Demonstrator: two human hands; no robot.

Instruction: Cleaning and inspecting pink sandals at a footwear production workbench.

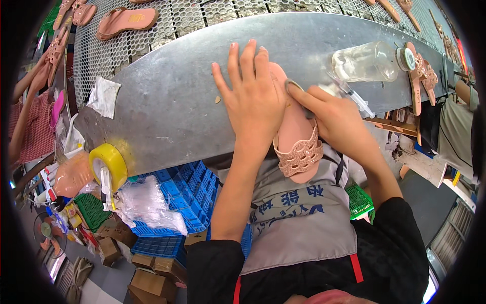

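A pink sandal (298,139) with a glittery strap lies on the grey metal table (172,101), its heel end hanging over the near edge. My left hand (253,96) presses flat on the sandal's front part, fingers spread. My right hand (336,119) is closed on a small grey cloth (294,88) and rubs it against the sandal's sole beside my left hand.
A clear plastic bottle (367,62) lies on its side beside a syringe (352,93). A yellow tape roll (107,164) hangs at the table's near left edge. A crumpled white rag (104,96) lies left. More pink sandals (126,21) rest on the perforated belt behind. Blue crates (177,202) stand below.
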